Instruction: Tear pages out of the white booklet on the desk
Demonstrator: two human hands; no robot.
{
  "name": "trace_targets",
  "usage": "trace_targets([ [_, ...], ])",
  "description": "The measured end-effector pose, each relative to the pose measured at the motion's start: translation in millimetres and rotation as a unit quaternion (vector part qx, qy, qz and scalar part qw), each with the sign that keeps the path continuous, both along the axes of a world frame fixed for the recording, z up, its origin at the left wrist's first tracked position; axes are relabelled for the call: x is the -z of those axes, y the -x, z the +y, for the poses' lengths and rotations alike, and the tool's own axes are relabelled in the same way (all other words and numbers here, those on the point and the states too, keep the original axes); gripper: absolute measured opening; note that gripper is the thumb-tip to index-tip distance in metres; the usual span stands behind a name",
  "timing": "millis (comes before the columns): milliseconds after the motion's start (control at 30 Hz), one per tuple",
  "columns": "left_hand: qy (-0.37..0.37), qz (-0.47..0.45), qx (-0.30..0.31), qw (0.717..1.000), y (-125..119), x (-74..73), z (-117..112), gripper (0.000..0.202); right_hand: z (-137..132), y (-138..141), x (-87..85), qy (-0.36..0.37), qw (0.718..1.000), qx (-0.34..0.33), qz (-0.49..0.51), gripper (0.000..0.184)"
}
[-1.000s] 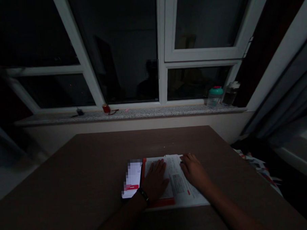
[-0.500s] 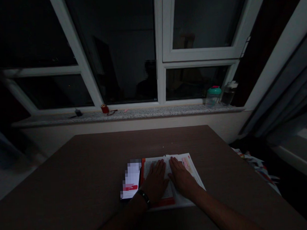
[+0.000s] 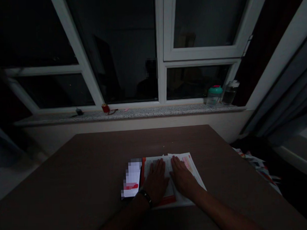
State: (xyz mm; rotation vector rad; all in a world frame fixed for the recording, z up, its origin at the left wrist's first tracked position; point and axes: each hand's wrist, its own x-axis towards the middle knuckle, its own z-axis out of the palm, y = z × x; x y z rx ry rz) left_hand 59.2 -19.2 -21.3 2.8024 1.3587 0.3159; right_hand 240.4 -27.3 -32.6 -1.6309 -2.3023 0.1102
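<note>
Dark window over a speckled stone sill, teal-capped bottle at the sill's right end. Brown bench below, open book lying near its front edge. Lit phone just left of the book, touching its cover, screen blurred. Left hand flat on the left page, fingers spread, no grip; black wristband on that wrist. Right hand flat on the right page, likewise released.

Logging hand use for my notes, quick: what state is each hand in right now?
Left hand: open, flat on the open book, holding nothing.
Right hand: open, flat on the same book, holding nothing.
</note>
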Motion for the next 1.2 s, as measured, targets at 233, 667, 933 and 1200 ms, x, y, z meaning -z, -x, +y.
trace_targets([
  [233, 0.005, -0.003, -0.009, 1.0, 5, 0.0, 2, 0.058, 1, -5, -0.5, -0.013, 1.0, 0.009, -0.003, 0.054],
  [667, 0.001, -0.008, -0.009, 1.0, 8, 3.4, 7, 0.058, 1, -8, -7.4, 0.003, 1.0, 0.006, -0.003, 0.055],
  [933, -0.002, 0.002, -0.02, 1.0, 9, 1.4, 8, 0.058, 5, -13, -0.6, -0.003, 1.0, -0.008, 0.0, 0.056],
  [1200, 0.009, -0.004, -0.025, 1.0, 11, -0.5, 9, 0.057, 4, -18, -1.1, -0.011, 1.0, -0.023, 0.005, 0.055],
])
